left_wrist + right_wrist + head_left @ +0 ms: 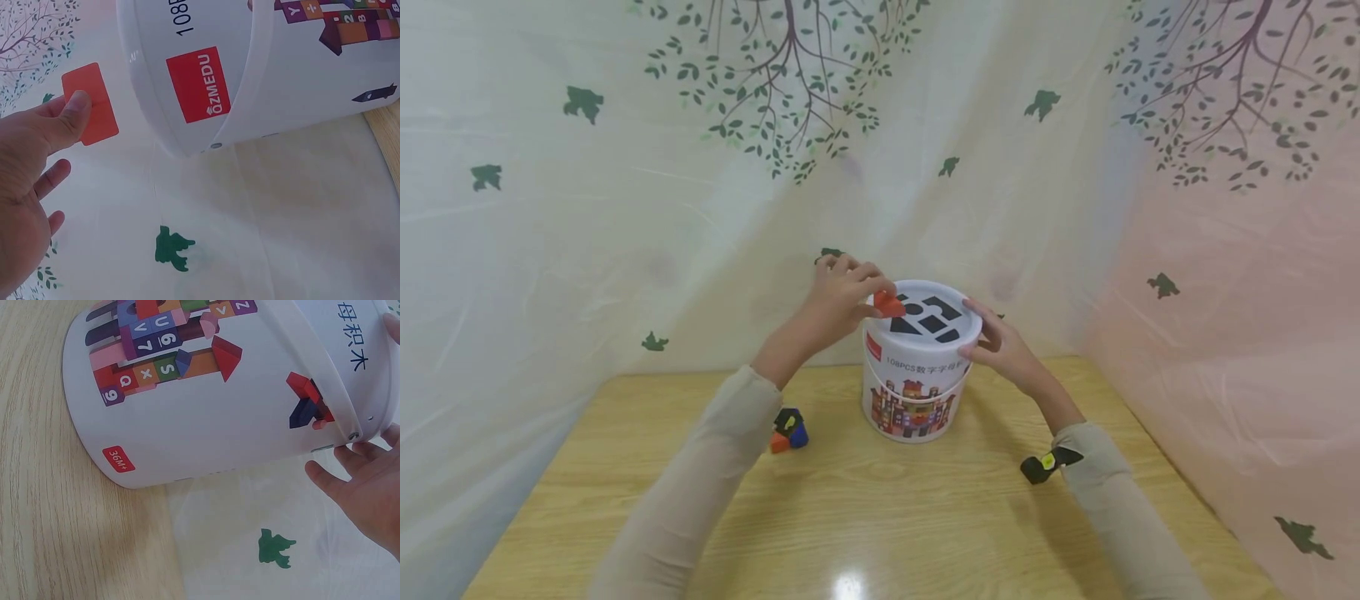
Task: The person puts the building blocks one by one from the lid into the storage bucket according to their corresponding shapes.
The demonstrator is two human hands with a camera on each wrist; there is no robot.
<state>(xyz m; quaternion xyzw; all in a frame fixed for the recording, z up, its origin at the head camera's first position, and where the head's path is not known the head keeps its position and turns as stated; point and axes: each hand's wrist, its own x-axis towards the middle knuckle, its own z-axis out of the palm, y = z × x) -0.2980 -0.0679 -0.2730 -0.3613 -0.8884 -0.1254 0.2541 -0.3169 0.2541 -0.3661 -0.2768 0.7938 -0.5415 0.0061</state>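
A white toy-block bucket [913,400] stands upright on the wooden table. Its white lid [957,297] has black shape-sorting holes. My left hand [838,296] pinches a red-orange block [890,305] between thumb and fingers at the lid's left edge. In the left wrist view the thumb lies across the flat face of this block [95,109], beside the bucket. On the lid's right side, my right hand [1003,346] holds the rim, fingers at the far side and thumb at the near side. Spread fingers [359,464] touch the rim in the right wrist view; part of that hand is cut off.
By the left forearm, an orange block [780,443] and a blue block [800,434] lie on the table [880,508], partly covered by a black wrist device [788,419]. Another black device [1041,467] sits at the right cuff. A leaf-printed curtain [700,208] hangs behind.
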